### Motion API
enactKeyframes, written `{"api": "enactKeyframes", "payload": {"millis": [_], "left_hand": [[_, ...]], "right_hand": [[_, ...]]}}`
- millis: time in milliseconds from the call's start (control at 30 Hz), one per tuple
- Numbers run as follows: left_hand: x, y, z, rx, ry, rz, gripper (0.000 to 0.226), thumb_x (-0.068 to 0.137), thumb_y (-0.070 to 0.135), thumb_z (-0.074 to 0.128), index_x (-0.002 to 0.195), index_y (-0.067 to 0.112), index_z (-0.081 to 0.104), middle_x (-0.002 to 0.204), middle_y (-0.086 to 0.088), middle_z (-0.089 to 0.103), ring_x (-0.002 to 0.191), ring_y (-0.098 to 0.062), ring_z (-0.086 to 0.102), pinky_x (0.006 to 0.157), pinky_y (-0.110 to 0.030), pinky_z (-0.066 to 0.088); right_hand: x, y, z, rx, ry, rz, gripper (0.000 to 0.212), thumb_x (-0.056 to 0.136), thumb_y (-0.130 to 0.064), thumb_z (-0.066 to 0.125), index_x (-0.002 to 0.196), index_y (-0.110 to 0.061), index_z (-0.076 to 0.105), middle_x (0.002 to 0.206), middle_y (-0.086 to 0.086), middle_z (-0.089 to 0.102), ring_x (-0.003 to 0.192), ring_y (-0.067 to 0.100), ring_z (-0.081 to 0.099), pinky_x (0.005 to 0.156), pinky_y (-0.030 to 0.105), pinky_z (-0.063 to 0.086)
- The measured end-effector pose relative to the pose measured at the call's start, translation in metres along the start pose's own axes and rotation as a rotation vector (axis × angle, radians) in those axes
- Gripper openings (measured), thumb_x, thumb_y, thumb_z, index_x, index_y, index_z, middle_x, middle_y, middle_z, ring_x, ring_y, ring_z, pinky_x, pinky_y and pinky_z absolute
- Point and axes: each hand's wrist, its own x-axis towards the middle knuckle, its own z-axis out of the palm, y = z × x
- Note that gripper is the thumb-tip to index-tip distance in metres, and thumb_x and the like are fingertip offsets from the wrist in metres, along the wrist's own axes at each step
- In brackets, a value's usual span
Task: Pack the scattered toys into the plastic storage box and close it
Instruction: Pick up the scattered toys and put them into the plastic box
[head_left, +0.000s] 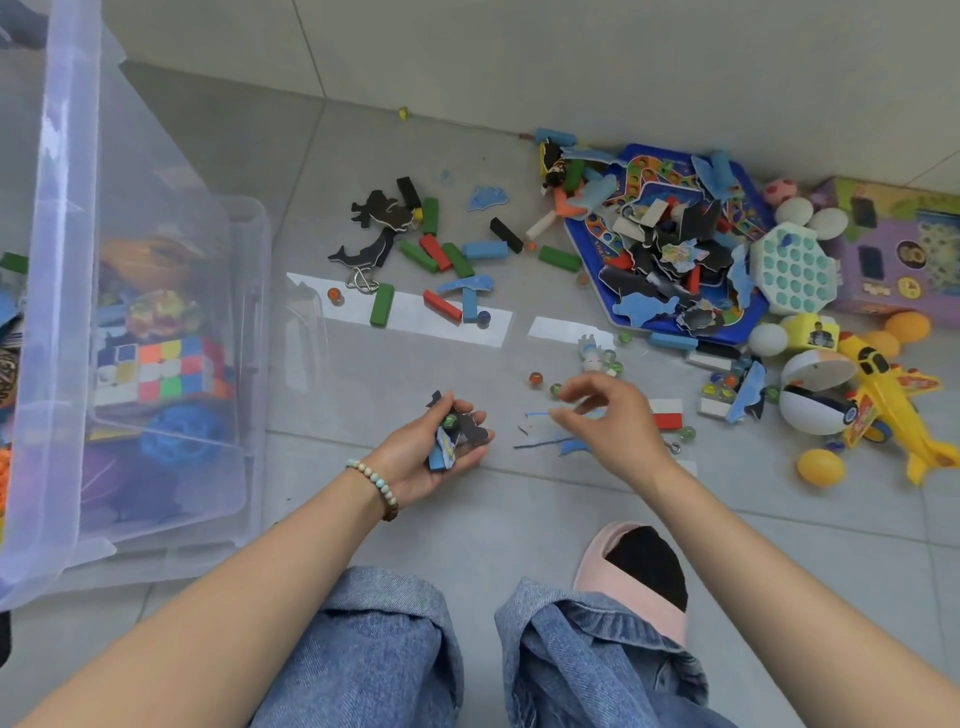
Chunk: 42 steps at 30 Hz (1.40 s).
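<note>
The clear plastic storage box (62, 322) stands at the left, lid off, holding a colour cube (161, 369), a blue ball and other toys. My left hand (436, 452) lies palm up and cups a handful of small pieces (454, 434): black and blue puzzle bits and a green marble. My right hand (608, 415) hovers over the floor with loosely bent fingers, empty, just above marbles (545, 384) and thin blue scraps (550, 441). Wooden blocks (441, 254) in green, red, blue and black lie scattered further out.
A blue game board (670, 239) piled with puzzle pieces sits at the right by the wall. Beyond it are a purple box (904, 249), a teal pop toy (795, 267), a yellow plane (888, 400), balls and eggs. My knees and a pink slipper (639, 577) are at the bottom.
</note>
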Motion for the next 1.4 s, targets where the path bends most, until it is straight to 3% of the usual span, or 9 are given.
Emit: {"api": "enactKeyframes", "payload": {"millis": [267, 467, 567, 700, 833, 900, 1033, 1267, 1400], "left_hand": [[0.01, -0.01, 0.003, 0.233, 0.043, 0.092, 0.029, 0.098, 0.031, 0.04, 0.082, 0.011, 0.052, 0.094, -0.006, 0.066, 0.077, -0.02, 0.067, 0.064, -0.028, 0.058], [0.009, -0.014, -0.004, 0.246, 0.03, 0.105, 0.028, 0.098, 0.033, 0.038, 0.091, 0.012, 0.055, 0.098, -0.005, 0.066, 0.083, -0.02, 0.067, 0.065, -0.026, 0.058], [0.009, -0.013, -0.003, 0.201, 0.022, 0.114, 0.029, 0.099, 0.032, 0.037, 0.092, 0.012, 0.056, 0.099, -0.005, 0.065, 0.084, -0.021, 0.065, 0.067, -0.027, 0.057], [0.009, -0.013, -0.001, 0.171, 0.014, 0.12, 0.03, 0.1, 0.033, 0.035, 0.092, 0.012, 0.056, 0.098, -0.005, 0.065, 0.084, -0.021, 0.065, 0.067, -0.027, 0.057], [0.013, -0.011, -0.002, 0.172, -0.074, 0.125, 0.041, 0.098, 0.043, 0.032, 0.103, 0.013, 0.059, 0.102, -0.009, 0.069, 0.09, -0.021, 0.067, 0.079, -0.032, 0.057], [0.015, -0.011, -0.006, 0.249, -0.086, 0.14, 0.044, 0.096, 0.043, 0.039, 0.116, 0.009, 0.057, 0.109, -0.013, 0.067, 0.098, -0.024, 0.065, 0.09, -0.038, 0.053], [0.013, -0.01, -0.019, 0.237, 0.014, 0.191, 0.024, 0.091, 0.026, 0.056, 0.105, 0.006, 0.057, 0.089, -0.01, 0.068, 0.076, -0.013, 0.07, 0.063, -0.025, 0.057], [0.002, -0.007, -0.059, 0.176, 0.149, 0.222, 0.013, 0.092, 0.021, 0.056, 0.1, 0.011, 0.056, 0.08, -0.009, 0.069, 0.063, -0.011, 0.069, 0.056, -0.023, 0.057], [0.0, -0.009, -0.065, 0.167, 0.147, 0.196, 0.011, 0.091, 0.024, 0.057, 0.097, 0.014, 0.058, 0.077, -0.003, 0.072, 0.07, -0.012, 0.07, 0.061, -0.024, 0.057]], "right_hand": [[0.003, 0.039, 0.002, -0.431, -0.064, -0.127, 0.048, 0.074, -0.027, 0.077, 0.119, -0.023, 0.061, 0.12, -0.005, 0.052, 0.115, 0.014, 0.044, 0.093, 0.026, 0.039], [0.005, 0.041, 0.006, -0.487, -0.042, -0.106, 0.032, 0.072, -0.029, 0.077, 0.095, -0.019, 0.058, 0.099, -0.003, 0.055, 0.095, 0.017, 0.047, 0.079, 0.028, 0.038], [0.0, 0.041, 0.008, -0.329, -0.045, -0.006, 0.025, 0.076, -0.021, 0.075, 0.088, -0.02, 0.053, 0.087, -0.004, 0.058, 0.083, 0.015, 0.052, 0.072, 0.027, 0.041], [-0.007, 0.013, 0.018, 0.29, 0.05, 0.126, 0.009, 0.085, -0.008, 0.064, 0.09, -0.013, 0.059, 0.076, 0.001, 0.063, 0.06, -0.003, 0.056, 0.06, 0.014, 0.043], [-0.017, -0.022, 0.044, 0.573, -0.073, 0.211, 0.008, 0.088, -0.004, 0.06, 0.093, -0.007, 0.066, 0.079, 0.008, 0.065, 0.057, 0.006, 0.063, 0.056, 0.017, 0.053], [-0.018, -0.028, 0.055, 0.501, -0.111, 0.19, 0.007, 0.084, -0.005, 0.066, 0.091, -0.004, 0.068, 0.079, 0.012, 0.062, 0.059, 0.013, 0.062, 0.057, 0.017, 0.054], [-0.015, -0.017, 0.06, 0.38, -0.111, 0.141, 0.004, 0.081, -0.009, 0.07, 0.082, -0.012, 0.068, 0.073, 0.007, 0.061, 0.062, 0.015, 0.055, 0.057, 0.017, 0.052], [-0.044, 0.015, 0.084, -0.227, -0.384, -0.128, 0.038, 0.07, -0.022, 0.077, 0.104, -0.021, 0.061, 0.096, -0.011, 0.048, 0.071, -0.006, 0.046, 0.071, 0.016, 0.037], [-0.046, 0.013, 0.088, -0.381, -0.391, -0.224, 0.033, 0.072, -0.019, 0.072, 0.102, -0.021, 0.059, 0.101, -0.009, 0.047, 0.082, 0.005, 0.047, 0.071, 0.022, 0.038]]}}
